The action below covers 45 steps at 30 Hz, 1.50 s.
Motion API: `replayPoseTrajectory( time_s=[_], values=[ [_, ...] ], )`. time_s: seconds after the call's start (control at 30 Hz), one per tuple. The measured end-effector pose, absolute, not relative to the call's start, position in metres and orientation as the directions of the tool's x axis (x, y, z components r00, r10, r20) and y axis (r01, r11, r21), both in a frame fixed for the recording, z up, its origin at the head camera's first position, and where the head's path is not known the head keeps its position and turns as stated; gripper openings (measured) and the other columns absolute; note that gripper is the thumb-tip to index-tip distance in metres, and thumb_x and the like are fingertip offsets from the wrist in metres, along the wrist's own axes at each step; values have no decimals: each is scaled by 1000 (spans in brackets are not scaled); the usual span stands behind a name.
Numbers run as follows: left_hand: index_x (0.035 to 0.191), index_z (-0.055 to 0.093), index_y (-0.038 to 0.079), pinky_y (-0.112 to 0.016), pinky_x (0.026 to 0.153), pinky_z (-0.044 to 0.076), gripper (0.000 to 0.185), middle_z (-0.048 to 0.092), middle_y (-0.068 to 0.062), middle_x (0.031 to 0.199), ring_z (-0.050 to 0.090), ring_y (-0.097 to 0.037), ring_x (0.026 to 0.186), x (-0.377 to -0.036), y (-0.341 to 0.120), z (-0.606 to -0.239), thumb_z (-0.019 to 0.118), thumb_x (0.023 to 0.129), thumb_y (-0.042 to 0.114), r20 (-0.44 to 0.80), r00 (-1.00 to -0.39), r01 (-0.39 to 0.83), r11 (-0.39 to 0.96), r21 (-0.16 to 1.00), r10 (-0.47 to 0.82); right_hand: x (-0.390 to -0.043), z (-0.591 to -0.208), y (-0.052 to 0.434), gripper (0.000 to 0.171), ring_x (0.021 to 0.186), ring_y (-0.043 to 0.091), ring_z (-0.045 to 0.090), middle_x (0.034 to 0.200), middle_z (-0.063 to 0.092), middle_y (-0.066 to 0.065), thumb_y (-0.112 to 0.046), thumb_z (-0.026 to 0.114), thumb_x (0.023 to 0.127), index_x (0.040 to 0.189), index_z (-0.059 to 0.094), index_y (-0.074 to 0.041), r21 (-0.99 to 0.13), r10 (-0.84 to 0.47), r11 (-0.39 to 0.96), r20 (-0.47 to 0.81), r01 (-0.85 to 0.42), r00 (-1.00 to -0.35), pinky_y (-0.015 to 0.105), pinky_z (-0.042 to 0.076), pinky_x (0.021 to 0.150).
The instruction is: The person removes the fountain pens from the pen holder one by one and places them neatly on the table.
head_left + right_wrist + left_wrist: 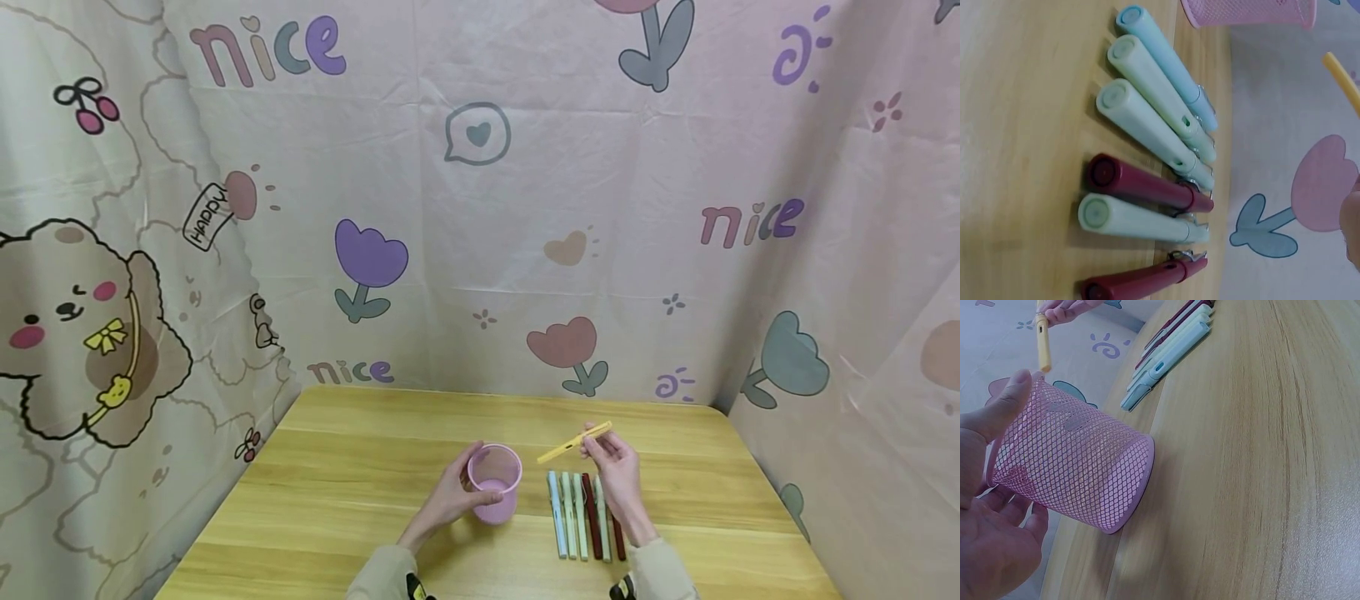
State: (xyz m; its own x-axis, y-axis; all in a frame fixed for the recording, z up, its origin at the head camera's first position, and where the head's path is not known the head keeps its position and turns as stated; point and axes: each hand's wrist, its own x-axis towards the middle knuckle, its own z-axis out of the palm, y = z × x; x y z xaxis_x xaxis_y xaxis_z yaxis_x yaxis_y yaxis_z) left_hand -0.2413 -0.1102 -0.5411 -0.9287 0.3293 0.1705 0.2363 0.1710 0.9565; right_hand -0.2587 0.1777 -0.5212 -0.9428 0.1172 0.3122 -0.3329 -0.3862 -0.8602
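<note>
My left hand point(455, 493) grips a pink mesh pen cup point(1079, 456), thumb on one side and fingers on the other. The cup's mouth faces up, and its base is at the tabletop. Only pink mesh shows inside it in the head view. To the right, my right hand point(617, 472) pinches a yellow pen point(562, 450) in the air. One end of this pen points left toward the cup, without touching it. Below that hand lies a row of capped pens, including a light blue pen point(1163, 56), pale green pens point(1147, 128) and dark red pens point(1141, 182).
The wooden table point(337, 450) carries the cup and the pen row. A printed curtain point(465, 233) hangs behind the table and along both sides. Part of the pen row is hidden under my right hand and wrist in the head view.
</note>
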Motion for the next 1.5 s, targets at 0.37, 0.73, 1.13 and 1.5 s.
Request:
replayPoseTrajectory(
  time_s=[0.37,0.73,1.13,1.5],
  values=[
    [155,25,-8,-62,118,35,100,39,-34,153,43,-50,139,-242,-110,-540,85,78,14,169,-928,233,163,959,332,-257,-525,202,25,80,4,62,98,70,-7,0,48,104,118,63,-13,-848,54,-427,322,-313,-945,14,56,72],
    [155,25,-8,-62,118,34,100,40,-33,153,44,-50,139,-242,-110,-540,85,78,15,171,-928,234,159,959,332,-246,-537,225,18,73,2,56,88,65,-9,-10,49,105,113,62,-20,-922,71,-294,244,-254,-967,15,51,64],
    [155,26,-6,-61,119,33,99,39,-31,155,41,-48,142,-241,-110,-539,85,79,16,160,-932,227,180,957,325,-239,-550,242,33,73,4,49,88,61,-13,-27,51,106,133,58,-10,-990,139,-112,67,-82,-988,18,46,62],
    [155,26,-7,-61,119,32,98,39,-31,155,41,-48,142,-241,-110,-541,85,79,15,166,-931,231,173,958,324,-233,-555,254,24,77,3,46,92,54,-9,-24,47,108,127,61,-26,-988,103,-154,-2,-14,-995,17,43,67]
  ],
)
